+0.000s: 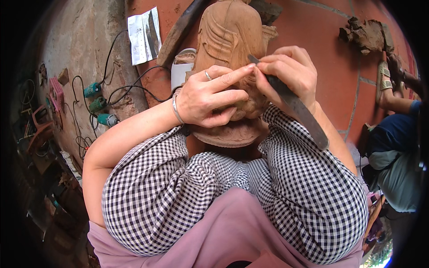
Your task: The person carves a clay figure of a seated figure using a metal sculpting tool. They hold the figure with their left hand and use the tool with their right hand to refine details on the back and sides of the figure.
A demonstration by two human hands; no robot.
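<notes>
Between my knees stands a carved wooden figure [230,33] with flowing folds cut into its surface; my hands hide part of it. My right hand [288,73] is closed round a long, flat, dark carving knife [297,107]. Its rounded end points back toward my right knee, and its narrow tip sits by the wood. My left hand [212,96], with a ring and a bracelet, lies over the carving with its fingers apart. Its outstretched index finger meets my right thumb near the tip. Exactly where the tip touches the wood is hard to see.
Green power tools [97,104] with black cords lie at the left. Beyond my left hand are a printed paper sheet [144,35] and a long wooden piece [181,33]. Rough wood [364,33] lies on the tiles at far right, near another person [393,143].
</notes>
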